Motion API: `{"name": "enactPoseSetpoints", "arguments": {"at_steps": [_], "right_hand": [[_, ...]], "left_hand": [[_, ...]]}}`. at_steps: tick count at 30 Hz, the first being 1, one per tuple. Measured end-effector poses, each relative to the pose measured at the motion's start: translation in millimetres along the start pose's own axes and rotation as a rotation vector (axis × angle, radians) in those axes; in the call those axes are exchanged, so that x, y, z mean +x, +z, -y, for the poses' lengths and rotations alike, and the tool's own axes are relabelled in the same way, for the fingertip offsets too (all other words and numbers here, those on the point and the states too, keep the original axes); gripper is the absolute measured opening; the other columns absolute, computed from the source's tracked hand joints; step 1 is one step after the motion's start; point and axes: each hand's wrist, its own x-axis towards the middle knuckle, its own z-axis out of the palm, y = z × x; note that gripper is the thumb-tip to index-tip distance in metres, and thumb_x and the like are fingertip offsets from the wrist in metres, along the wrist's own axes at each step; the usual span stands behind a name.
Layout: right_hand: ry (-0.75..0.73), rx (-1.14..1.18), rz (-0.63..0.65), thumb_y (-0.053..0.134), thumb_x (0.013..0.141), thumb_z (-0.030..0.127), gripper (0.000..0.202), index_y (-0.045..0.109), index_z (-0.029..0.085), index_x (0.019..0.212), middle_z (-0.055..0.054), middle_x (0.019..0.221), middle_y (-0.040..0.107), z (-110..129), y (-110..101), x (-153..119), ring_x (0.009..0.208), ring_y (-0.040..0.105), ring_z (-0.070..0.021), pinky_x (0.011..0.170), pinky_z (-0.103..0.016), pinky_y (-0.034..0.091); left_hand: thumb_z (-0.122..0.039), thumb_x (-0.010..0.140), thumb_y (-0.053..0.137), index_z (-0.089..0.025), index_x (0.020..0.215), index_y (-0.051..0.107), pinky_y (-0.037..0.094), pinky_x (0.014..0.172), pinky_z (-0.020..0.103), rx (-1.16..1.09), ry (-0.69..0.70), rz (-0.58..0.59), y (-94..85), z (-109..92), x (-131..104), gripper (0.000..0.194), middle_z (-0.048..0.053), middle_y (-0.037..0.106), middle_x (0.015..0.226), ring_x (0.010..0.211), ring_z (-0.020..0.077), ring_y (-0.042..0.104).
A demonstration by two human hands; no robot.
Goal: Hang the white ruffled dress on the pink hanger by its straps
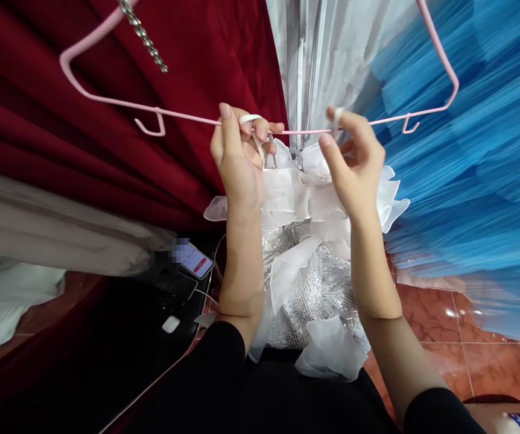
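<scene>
Nearest, the sequined white dress (307, 295) lies before my black-clad lap, its long axis running from near to far, its ruffled far end just below my hands. To the left, a black surface bears a small white case (171, 324) and, farther off, a lit phone (194, 260); tiled floor (490, 367) shows at right. Farther along, my left hand (243, 150) grasps the left strap (251, 118), its fingers curled about that loop at the hanger bar. My right hand (355, 160) bends beside the right strap (338, 114); blur keeps me from telling how firmly that grip pinches it. Each hand is nearer its own strap. The pink hanger (307, 131) runs left to right, across the dress's axis. Beyond hang red drapery (233, 54) at left and blue tulle (477, 144) at right.
</scene>
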Motion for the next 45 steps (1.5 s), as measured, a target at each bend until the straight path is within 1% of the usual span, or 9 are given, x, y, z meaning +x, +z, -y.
{"name": "enactPoseSetpoints", "arguments": {"at_steps": [5, 12, 18, 22, 29, 35, 38, 42, 45], "right_hand": [[0.022, -0.105, -0.057, 0.058, 0.088, 0.052, 0.028, 0.060, 0.025, 0.079, -0.001, 0.086, 0.059, -18, 12, 0, 0.082, 0.059, -0.0146, 0.073, -0.033, 0.053], [-0.012, -0.104, -0.086, 0.058, 0.087, 0.054, 0.029, 0.060, 0.026, 0.081, -0.002, 0.084, 0.056, -12, 6, -1, 0.086, 0.059, -0.0161, 0.072, -0.034, 0.055], [-0.080, -0.135, -0.069, 0.057, 0.087, 0.055, 0.032, 0.060, 0.023, 0.082, -0.001, 0.083, 0.056, -20, 2, 12, 0.079, 0.058, -0.0130, 0.068, -0.031, 0.055], [-0.105, -0.134, -0.059, 0.057, 0.088, 0.054, 0.033, 0.060, 0.022, 0.084, -0.001, 0.085, 0.056, -24, 1, 13, 0.078, 0.058, -0.0122, 0.069, -0.032, 0.056], [-0.103, -0.130, -0.122, 0.059, 0.086, 0.055, 0.034, 0.061, 0.022, 0.082, -0.001, 0.084, 0.057, -23, 4, 10, 0.079, 0.058, -0.0128, 0.072, -0.034, 0.057], [-0.109, -0.123, -0.120, 0.060, 0.087, 0.053, 0.032, 0.061, 0.022, 0.081, 0.001, 0.081, 0.053, -24, 5, 8, 0.067, 0.050, -0.0087, 0.063, -0.028, 0.051], [-0.123, -0.120, -0.120, 0.060, 0.087, 0.052, 0.031, 0.062, 0.022, 0.080, 0.002, 0.078, 0.051, -24, 7, 9, 0.063, 0.045, -0.0069, 0.059, -0.026, 0.047], [-0.159, -0.109, -0.137, 0.060, 0.088, 0.050, 0.029, 0.062, 0.022, 0.080, 0.003, 0.076, 0.050, -25, 9, 9, 0.062, 0.044, -0.0064, 0.057, -0.025, 0.044], [-0.174, -0.107, -0.139, 0.059, 0.089, 0.049, 0.029, 0.062, 0.022, 0.079, 0.003, 0.075, 0.050, -27, 10, 9, 0.063, 0.045, -0.0064, 0.058, -0.025, 0.044]], "left_hand": [[-0.042, 0.100, 0.045, -0.023, 0.071, 0.046, 0.040, 0.053, 0.026, 0.018, -0.091, 0.013, -6.0, 7, -1, 0.035, 0.002, 0.047, 0.065, 0.076, 0.0189, 0.065], [-0.031, 0.098, 0.045, -0.022, 0.090, 0.059, 0.052, 0.068, 0.029, 0.015, -0.114, 0.123, -17.8, -4, -10, 0.018, 0.005, 0.069, 0.093, 0.089, 0.0203, 0.070], [-0.019, 0.090, 0.051, -0.021, 0.110, 0.062, 0.054, 0.085, 0.026, 0.289, 0.262, -0.202, -69.1, -10, -16, 0.022, 0.005, 0.067, 0.119, 0.102, 0.0165, 0.067], [-0.018, 0.086, 0.063, -0.021, 0.122, 0.056, 0.053, 0.063, 0.018, 0.240, 0.324, -0.291, -91.2, -19, -4, 0.036, 0.007, 0.052, 0.142, 0.102, 0.0189, 0.069], [-0.038, 0.082, 0.069, -0.019, 0.112, 0.056, 0.055, 0.060, 0.021, 0.345, 0.292, -0.141, -85.7, -32, 14, 0.037, 0.007, 0.062, 0.117, 0.093, 0.0177, 0.066], [-0.017, 0.070, 0.072, -0.021, 0.104, 0.049, 0.046, 0.054, 0.020, 0.406, 0.384, -0.040, -100.7, -30, 30, 0.041, 0.001, 0.051, 0.089, 0.068, 0.0103, 0.053], [-0.006, 0.066, 0.055, -0.015, 0.103, 0.048, 0.044, 0.060, 0.021, 0.409, 0.402, -0.175, -104.1, -28, 28, 0.039, 0.003, 0.047, 0.090, 0.075, 0.0112, 0.051], [-0.005, 0.069, 0.040, -0.013, 0.096, 0.047, 0.043, 0.072, 0.025, 0.482, 0.692, -0.413, -82.7, -26, 13, 0.029, 0.005, 0.044, 0.093, 0.084, 0.0127, 0.051], [-0.005, 0.077, 0.040, -0.015, 0.094, 0.049, 0.042, 0.068, 0.025, 0.463, 0.813, -0.291, -46.9, -25, 1, 0.022, 0.003, 0.044, 0.093, 0.080, 0.0124, 0.051]]}}
